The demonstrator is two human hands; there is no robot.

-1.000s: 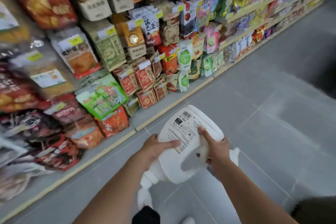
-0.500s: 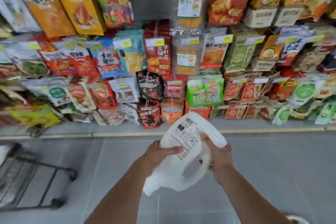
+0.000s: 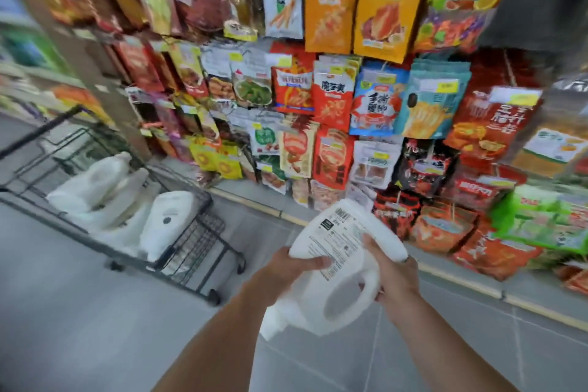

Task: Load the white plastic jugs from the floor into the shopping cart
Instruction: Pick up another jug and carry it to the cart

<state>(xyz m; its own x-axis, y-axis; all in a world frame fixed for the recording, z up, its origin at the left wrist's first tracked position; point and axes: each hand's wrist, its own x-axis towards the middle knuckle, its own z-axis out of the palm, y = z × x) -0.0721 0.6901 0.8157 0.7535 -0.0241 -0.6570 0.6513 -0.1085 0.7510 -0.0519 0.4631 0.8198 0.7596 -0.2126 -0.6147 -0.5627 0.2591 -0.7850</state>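
Observation:
I hold a white plastic jug [image 3: 331,283] in both hands above the grey floor, its labelled base tipped up and away, its neck pointing down toward me. My left hand [image 3: 283,270] grips the jug's left side with the thumb across the label. My right hand [image 3: 393,274] grips the handle side. To the left stands a black wire shopping cart [image 3: 191,232] with white jugs [image 3: 95,181] lying inside it, one of them at its near end [image 3: 168,219]. The cart is well apart from the jug I hold.
A shelf wall hung with colourful snack bags [image 3: 334,99] fills the view ahead and to the right, with a yellow-edged base plinth [image 3: 461,280] along the floor. Grey tiled floor [image 3: 95,328] lies between me and the cart.
My view has swung left, bringing the cart with its jugs fully into sight. The jug stays in both hands, held the same way.

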